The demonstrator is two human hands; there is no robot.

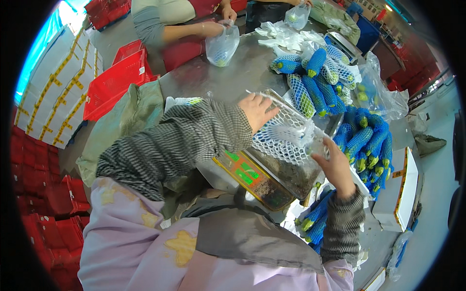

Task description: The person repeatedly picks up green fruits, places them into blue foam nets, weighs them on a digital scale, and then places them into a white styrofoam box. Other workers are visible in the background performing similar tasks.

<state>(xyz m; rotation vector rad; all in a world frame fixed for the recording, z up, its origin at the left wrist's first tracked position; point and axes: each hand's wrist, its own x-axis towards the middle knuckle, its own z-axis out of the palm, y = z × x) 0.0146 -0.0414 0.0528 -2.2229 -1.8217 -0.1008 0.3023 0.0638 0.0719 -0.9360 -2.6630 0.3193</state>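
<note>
Over a bench scale (260, 178) with an orange panel and green displays lies a bundle of vegetables in blue netting and white foam net (280, 145), partly under clear plastic film (304, 132). My left hand (256, 111) is at the bundle's far left side, fingers spread over its edge. Its thumb is hidden, so its hold is unclear. At the near right end, my right hand (335, 163) pinches the plastic film between thumb and fingers. Green vegetables in blue nets (315, 218) lie below my right wrist.
A pile of netted vegetables (320, 83) spreads across the metal table (189, 76), with another heap (367, 142) at right. A white foam box (397, 192) stands beyond it. Across the table a person handles a plastic bag (222, 47). Red crates (116, 80) stand left.
</note>
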